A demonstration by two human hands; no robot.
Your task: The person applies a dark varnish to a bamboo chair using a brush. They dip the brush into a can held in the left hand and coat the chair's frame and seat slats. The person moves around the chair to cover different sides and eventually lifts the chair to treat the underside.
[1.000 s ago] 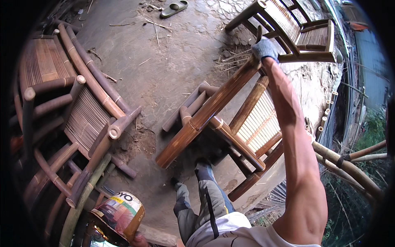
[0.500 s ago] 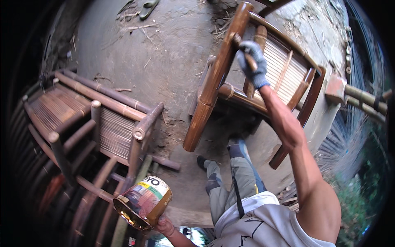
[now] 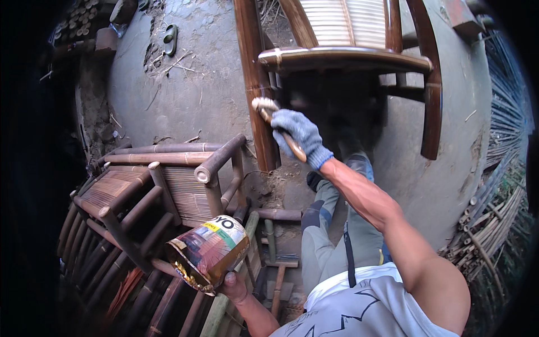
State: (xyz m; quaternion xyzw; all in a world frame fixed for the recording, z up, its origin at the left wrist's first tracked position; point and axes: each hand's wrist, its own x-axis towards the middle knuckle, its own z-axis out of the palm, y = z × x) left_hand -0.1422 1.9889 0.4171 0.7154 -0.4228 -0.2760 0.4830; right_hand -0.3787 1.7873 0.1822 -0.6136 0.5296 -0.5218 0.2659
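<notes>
My right hand [image 3: 298, 135], in a grey-blue knit glove, is closed round the wooden handle of a paintbrush [image 3: 266, 105]. Its pale bristles lie against the lower part of a brown, glossy bamboo leg [image 3: 259, 132]. That leg belongs to a bamboo chair [image 3: 348, 60] with a pale slatted seat. Bare and low on the left, my left hand [image 3: 233, 285] grips a printed paint can [image 3: 216, 247]. The can tilts with its opening toward the lower left, and its inner rim shines gold. How much is inside cannot be made out.
A second, duller bamboo chair [image 3: 168, 194] lies to the left, near the can. A green slipper [image 3: 170, 40] rests on the grey ground farther off. Bundled bamboo sticks [image 3: 485, 230] are piled at the right, and a brick [image 3: 463, 19] stands at the far right.
My right hand has brought the brush from the upper part of the chair down and nearer to me along the leg. The view has shifted; my left hand still holds the can.
</notes>
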